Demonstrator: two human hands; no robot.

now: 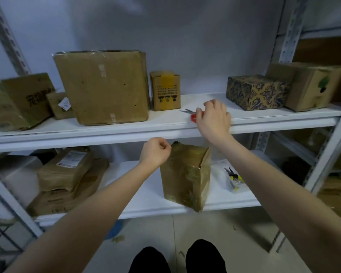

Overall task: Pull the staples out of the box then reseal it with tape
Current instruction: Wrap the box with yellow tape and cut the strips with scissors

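A brown cardboard box (185, 174), wrapped in glossy clear tape, stands upright on the lower white shelf (146, 201); one top flap edge gapes at its right. My left hand (155, 152) hovers just left of the box's top as a curled fist, with nothing visible in it. On the upper shelf (126, 127), red-handled scissors (191, 114) lie with blades pointing left. My right hand (213, 119) lies over their handles, fingers and thumb curled around them. Yellow-and-black pliers (233, 177) rest on a clear packet right of the box.
The upper shelf carries a large brown box (104, 87), a small box with yellow tape (165, 90), a patterned box (256, 92) and more cartons at both ends. Flat parcels (67, 170) are stacked at the lower left. A metal upright (327, 154) stands at the right.
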